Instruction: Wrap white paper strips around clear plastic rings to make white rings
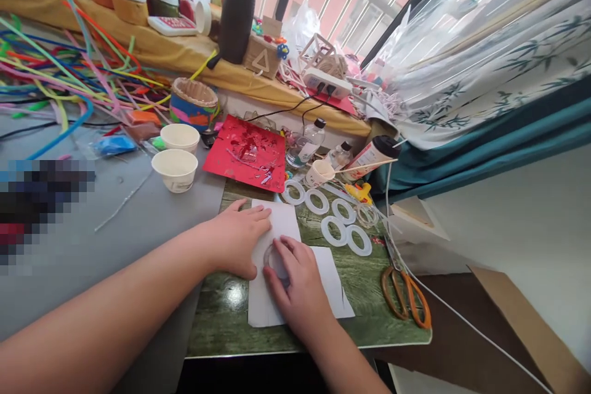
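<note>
My left hand (237,239) lies on a sheet of white paper (284,215) with its fingers spread, holding nothing. Beside it, my right hand (299,277) curls its fingers and thumb round a see-through round piece (276,260) that rests on the same sheet. The hand covers part of this piece, so I cannot tell if it is a ring or a disc. A second white sheet (335,286) lies partly under my right hand. Several translucent white rings (316,202) lie just beyond the paper.
Orange-handled scissors (401,295) lie near the right edge of the green table (221,320). Behind the rings stand a paper cup (319,173), bottles (305,144) and a yellow glue gun (359,192). A red sheet (217,160), two white cups (174,169) and pipe cleaners (83,114) are farther left.
</note>
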### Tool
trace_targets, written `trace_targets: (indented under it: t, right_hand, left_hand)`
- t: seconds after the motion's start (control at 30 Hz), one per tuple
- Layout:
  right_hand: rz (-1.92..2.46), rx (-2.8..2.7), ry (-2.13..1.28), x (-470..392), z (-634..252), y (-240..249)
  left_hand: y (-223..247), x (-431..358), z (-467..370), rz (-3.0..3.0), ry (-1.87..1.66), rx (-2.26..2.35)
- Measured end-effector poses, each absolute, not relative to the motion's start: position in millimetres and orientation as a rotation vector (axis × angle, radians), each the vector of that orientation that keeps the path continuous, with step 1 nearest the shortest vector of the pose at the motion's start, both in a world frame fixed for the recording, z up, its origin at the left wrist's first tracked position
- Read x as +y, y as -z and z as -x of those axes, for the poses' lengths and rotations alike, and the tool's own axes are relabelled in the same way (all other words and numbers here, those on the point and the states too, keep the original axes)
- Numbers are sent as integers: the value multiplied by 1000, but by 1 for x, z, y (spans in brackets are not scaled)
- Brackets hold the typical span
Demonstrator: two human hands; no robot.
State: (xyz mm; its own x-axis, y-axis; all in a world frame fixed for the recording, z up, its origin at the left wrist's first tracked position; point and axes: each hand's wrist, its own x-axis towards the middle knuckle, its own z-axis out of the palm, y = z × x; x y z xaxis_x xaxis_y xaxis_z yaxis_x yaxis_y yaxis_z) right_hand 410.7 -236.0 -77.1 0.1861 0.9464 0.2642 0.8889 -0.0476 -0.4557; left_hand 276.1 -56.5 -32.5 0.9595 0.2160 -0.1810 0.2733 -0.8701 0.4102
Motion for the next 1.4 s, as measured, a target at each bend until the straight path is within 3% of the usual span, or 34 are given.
trace_targets:
  t: [1.4]
  right_hand:
    - [1795, -1694, -161, -219, -423, 72]
  left_hand:
    - [27, -65, -288, -2680, 368, 517]
